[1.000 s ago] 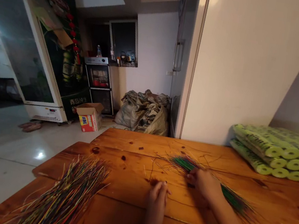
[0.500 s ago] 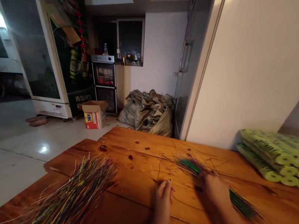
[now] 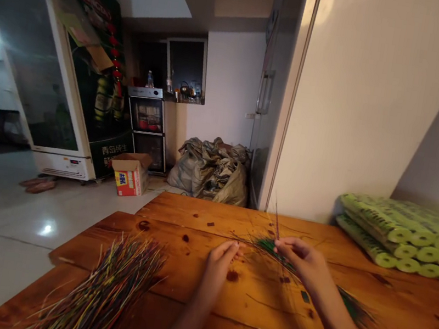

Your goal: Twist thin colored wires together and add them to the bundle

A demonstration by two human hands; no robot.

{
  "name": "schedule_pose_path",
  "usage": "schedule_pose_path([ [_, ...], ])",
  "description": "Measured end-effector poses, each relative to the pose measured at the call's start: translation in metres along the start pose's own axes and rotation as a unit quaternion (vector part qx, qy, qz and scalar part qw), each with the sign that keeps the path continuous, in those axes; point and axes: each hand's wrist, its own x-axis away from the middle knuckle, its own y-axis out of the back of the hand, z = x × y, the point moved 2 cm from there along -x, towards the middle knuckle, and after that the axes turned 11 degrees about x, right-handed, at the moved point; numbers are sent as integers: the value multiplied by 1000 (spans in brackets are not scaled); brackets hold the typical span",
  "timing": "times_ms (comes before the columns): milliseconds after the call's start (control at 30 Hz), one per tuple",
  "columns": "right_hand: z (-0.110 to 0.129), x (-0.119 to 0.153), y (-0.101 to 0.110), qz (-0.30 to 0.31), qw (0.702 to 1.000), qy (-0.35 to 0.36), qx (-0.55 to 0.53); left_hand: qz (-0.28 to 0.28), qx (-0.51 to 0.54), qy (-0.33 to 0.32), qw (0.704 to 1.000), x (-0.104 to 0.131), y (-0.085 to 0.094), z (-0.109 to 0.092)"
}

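Observation:
Between the thumb and fingers of my right hand are a few thin dark strands, raised upright above the wooden table. Beneath that hand lies a bundle of green wires, partly hidden by the hand and forearm. My left hand is to the left over the table, its thumb and fingertips pinched together; anything between them is too small to make out. A large pile of multicoloured wires rests at the table's left front.
Stacked light-green rolls sit at the table's right back. Beyond the table are stuffed sacks, an open cardboard box, a glass-door fridge and a white panel. Loose strands and small dark scraps lie on the tabletop.
My right hand has risen off the green bundle and now pinches a few upright strands. My left hand has moved left and slightly farther forward. The view has shifted slightly.

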Motion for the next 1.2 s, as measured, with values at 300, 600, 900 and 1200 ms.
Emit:
schedule_pose_path([
  [300, 48, 27, -19, 141, 963, 8, -228, 98, -16, 5, 995, 19, -20, -63],
  [600, 63, 37, -19, 147, 959, 39, -239, 40, -33, -61, 997, 30, -26, -75],
  [900, 67, 43, -16, 164, 954, 14, -252, 5, 16, -59, 998, 32, -23, -78],
  [1200, 67, 44, -18, 200, 952, 24, -229, -37, 128, -14, 991, 26, -13, -83],
])
